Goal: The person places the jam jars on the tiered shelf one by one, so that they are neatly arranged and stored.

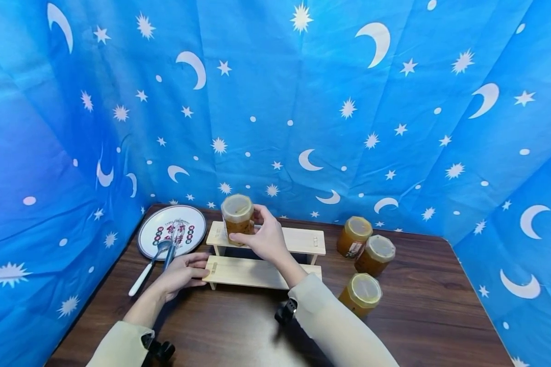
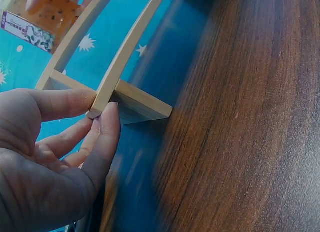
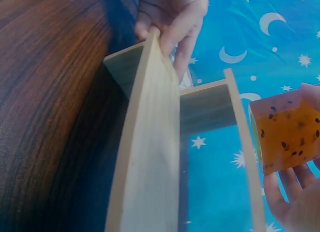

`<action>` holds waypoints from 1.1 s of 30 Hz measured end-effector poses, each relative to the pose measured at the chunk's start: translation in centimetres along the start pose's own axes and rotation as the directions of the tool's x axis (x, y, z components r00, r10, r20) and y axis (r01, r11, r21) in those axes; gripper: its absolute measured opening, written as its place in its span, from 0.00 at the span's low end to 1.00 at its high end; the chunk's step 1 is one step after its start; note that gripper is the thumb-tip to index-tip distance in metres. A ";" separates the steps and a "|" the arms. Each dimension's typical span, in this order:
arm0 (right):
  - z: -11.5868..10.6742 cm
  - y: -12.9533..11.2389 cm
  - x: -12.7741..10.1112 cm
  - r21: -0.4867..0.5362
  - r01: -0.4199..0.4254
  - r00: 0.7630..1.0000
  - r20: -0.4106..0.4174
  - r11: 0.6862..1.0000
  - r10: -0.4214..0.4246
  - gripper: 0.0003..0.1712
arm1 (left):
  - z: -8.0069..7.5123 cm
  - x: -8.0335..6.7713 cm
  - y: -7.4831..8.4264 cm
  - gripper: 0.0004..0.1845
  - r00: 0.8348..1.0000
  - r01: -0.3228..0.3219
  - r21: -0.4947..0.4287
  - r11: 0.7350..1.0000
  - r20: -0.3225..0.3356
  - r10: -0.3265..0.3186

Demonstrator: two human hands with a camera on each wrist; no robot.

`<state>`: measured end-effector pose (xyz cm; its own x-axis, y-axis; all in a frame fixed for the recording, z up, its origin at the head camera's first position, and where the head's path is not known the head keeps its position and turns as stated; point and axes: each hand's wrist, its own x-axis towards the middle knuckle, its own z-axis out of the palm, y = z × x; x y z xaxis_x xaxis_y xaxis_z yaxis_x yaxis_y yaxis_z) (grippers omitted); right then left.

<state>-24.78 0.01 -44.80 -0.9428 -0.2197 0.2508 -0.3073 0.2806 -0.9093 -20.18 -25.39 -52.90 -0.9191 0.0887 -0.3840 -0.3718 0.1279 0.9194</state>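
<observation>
A see-through jar [image 1: 239, 220], filled with something orange with dark specks, is held in the right hand [image 1: 268, 237], with the thumb and fingers bent around its sides. The jar is held upright at the left end of the back shelf [image 1: 303, 240]; whether the wood is touched by it cannot be told. The left end of the front shelf [image 1: 250, 272] is pinched by the partly closed left hand [image 1: 181, 275], with thumb and fingertips on its edge. Both shelves are made of pale, smooth wood, shaped like little benches, and the back one is taller. Three more jars [image 1: 354, 239] with flat, many-sided lids are set to the right, two of them close together. On the left, a round white plate [image 1: 156, 219] with red and black writing is partly covered by a spoon [image 1: 141, 280] with a white handle. Everything is held up by a dark brown table [image 1: 418, 300] with streaky wood lines. Behind it, a creased blue cloth [image 1: 275, 92] is covered with white moons, stars and dots.
</observation>
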 end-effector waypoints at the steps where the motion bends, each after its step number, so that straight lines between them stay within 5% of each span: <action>1: 0.1 0.1 0.0 -0.002 -0.005 1.000 -0.002 1.000 0.005 0.45 | 0.0 0.0 0.0 0.33 1.000 -0.001 -0.003 1.000 -0.002 0.001; 22: -0.5 0.4 -0.3 0.096 -0.046 0.999 0.024 0.994 0.044 0.45 | 0.2 0.1 0.3 0.34 1.000 -0.012 -0.001 1.000 0.011 0.012; 33: -2.3 1.0 -2.3 0.126 -0.052 0.999 0.008 0.991 0.051 0.45 | 0.1 0.1 0.0 0.35 1.000 -0.009 -0.018 1.000 0.019 0.009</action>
<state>-23.21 2.98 -45.50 -0.9562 -0.2125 0.2010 -0.2391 0.1720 -0.9556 -20.25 -25.30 -52.90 -0.9199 0.1082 -0.3768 -0.3657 0.1095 0.9243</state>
